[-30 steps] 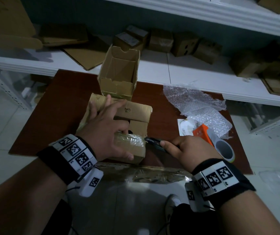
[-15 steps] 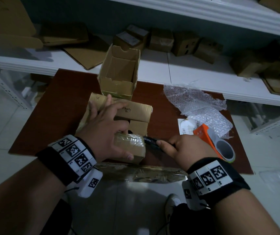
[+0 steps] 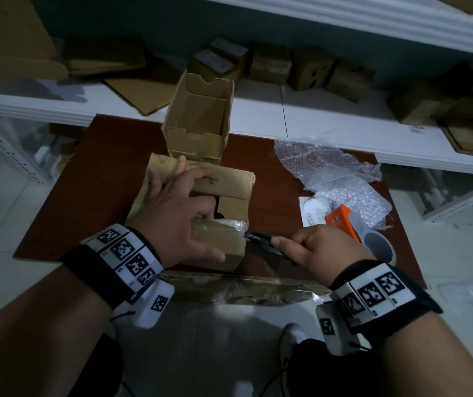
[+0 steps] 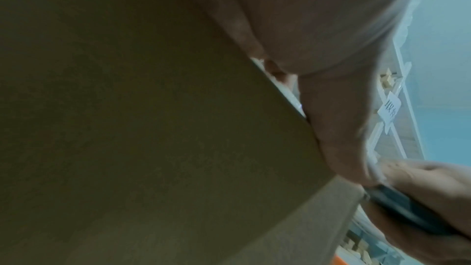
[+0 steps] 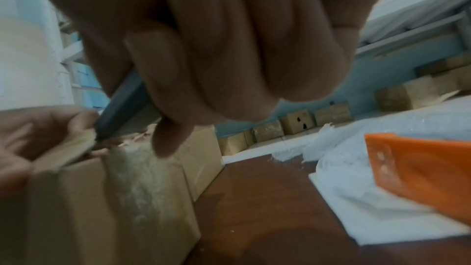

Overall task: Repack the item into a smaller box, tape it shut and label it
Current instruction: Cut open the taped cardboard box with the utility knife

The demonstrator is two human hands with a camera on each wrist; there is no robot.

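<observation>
Right wrist view first: right hand curled tight round a dark cutter, index finger laid along the handle, tip set at the top corner of the taped box, right where clear tape runs down its side. Same grip from the head view: right hand, cutter pointing toward the left hand. Left hand spread over the taped box, fingers splayed on the far flaps, thumb along the near face, pressing it down onto the table. Left wrist view mostly filled by cardboard and thumb; little else legible there.

Just beyond the left fingertips, touching the taped box: the smaller box, upright, flaps open, nothing visible inside. Beside the right knuckles, to the outside: orange tape dispenser with its roll, a white label sheet partly under it, and bubble wrap a little further off.

Progress, as a judgement: early. Original box partly open, tape at one corner being slit. Item itself not clearly seen, presumably inside that box. Left to do: lifting it out, moving it to the smaller box, taping, labelling.
</observation>
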